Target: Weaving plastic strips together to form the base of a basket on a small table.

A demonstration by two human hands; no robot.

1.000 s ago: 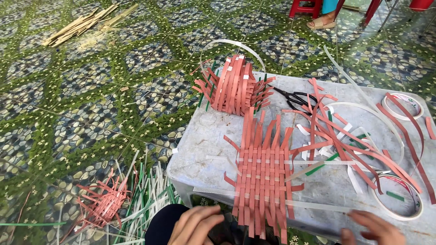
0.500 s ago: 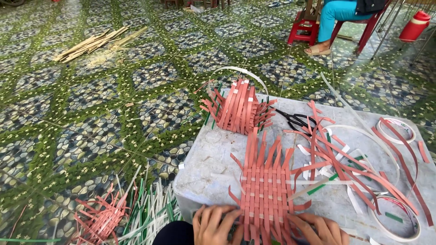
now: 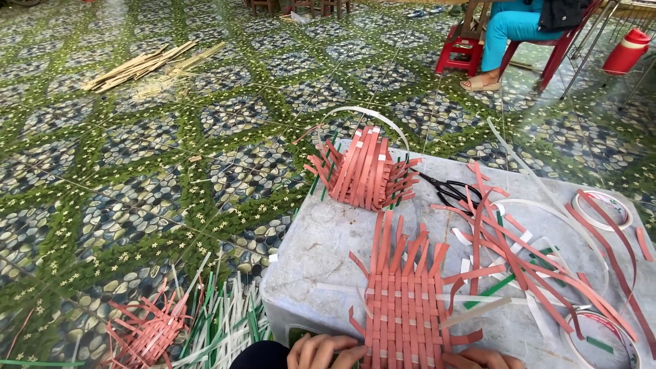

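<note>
Green patterned tile floor [image 3: 137, 178], red plastic stool [image 3: 459, 53] w/ daylight

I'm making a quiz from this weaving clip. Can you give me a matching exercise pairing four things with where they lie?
Things:
1. scissors
2. flat red mat
3. pale stick bundle
4. red stool

Places:
A. on the tiled floor, far left
B. beside a seated person's foot
C. under both hands at the table's near edge
D. on the table behind loose red strips

Pairs: 1-D, 2-C, 3-A, 4-B
</note>
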